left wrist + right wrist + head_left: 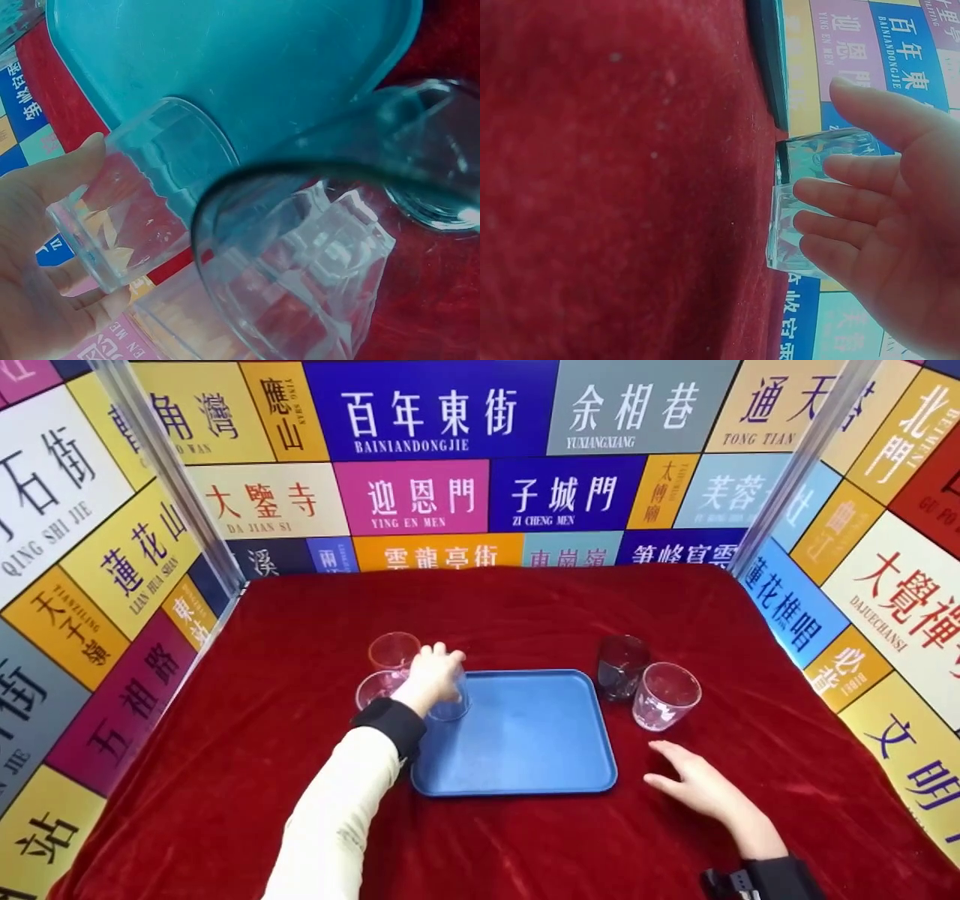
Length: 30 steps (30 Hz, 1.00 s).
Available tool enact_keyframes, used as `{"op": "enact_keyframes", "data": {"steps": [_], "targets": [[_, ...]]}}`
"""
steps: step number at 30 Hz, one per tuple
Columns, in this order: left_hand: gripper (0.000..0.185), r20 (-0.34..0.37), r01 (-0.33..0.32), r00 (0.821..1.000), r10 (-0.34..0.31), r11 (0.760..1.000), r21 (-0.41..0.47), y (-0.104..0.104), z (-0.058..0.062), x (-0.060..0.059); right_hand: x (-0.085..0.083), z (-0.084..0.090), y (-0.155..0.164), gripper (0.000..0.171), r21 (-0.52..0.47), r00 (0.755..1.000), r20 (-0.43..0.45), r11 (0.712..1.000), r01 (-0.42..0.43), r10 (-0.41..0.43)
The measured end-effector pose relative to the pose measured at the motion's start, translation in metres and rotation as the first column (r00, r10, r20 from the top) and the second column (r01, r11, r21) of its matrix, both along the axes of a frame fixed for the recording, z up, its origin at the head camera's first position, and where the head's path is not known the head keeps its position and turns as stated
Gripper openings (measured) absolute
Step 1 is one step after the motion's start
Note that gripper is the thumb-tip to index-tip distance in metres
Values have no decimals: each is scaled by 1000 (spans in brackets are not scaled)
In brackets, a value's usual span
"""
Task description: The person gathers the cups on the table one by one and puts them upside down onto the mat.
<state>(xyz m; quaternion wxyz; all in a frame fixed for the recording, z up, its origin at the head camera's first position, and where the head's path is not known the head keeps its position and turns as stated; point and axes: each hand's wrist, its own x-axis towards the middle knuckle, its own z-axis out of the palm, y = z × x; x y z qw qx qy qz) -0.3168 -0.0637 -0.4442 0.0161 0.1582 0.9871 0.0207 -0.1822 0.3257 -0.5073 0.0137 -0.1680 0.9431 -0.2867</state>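
My left hand [435,675] grips a clear drinking glass [450,705] over the left edge of a blue tray [525,735]. In the left wrist view the thumb and fingers are round the base of this glass [161,195], its mouth toward the tray [247,67]. Two more clear glasses, the nearer [371,690] and the farther [390,649], stand beside that hand on the left. My right hand [701,784] hovers right of the tray, fingers extended and holding nothing. Beyond it stand a clear glass [666,697] and a dark tinted glass [622,669].
A wrinkled red cloth [315,615] covers the table under the tray. Panels with printed street-name signs [427,412] rise at the back and both sides, with clear corner posts [795,465] between them.
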Motion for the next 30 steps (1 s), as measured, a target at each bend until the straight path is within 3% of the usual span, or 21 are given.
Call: {"op": "enact_keyframes", "data": {"steps": [4, 12, 19, 30], "targets": [[60, -1, -11, 1000, 11, 999, -31, 1, -1, 1, 2, 0, 2, 58, -8, 1000, -6, 1000, 8, -8], [60, 30, -7, 1000, 7, 1000, 12, 4, -1, 2, 4, -1, 3, 58, -25, 1000, -9, 1000, 15, -16], [60, 9, -6, 1000, 6, 1000, 12, 6, -1, 1, 6, -5, 3, 56, -21, 999, -51, 1000, 16, -17], [61, -6, -27, 1000, 27, 999, -23, 7, -1, -1, 7, 0, 4, 56, -41, 998, -49, 999, 24, -26]]}}
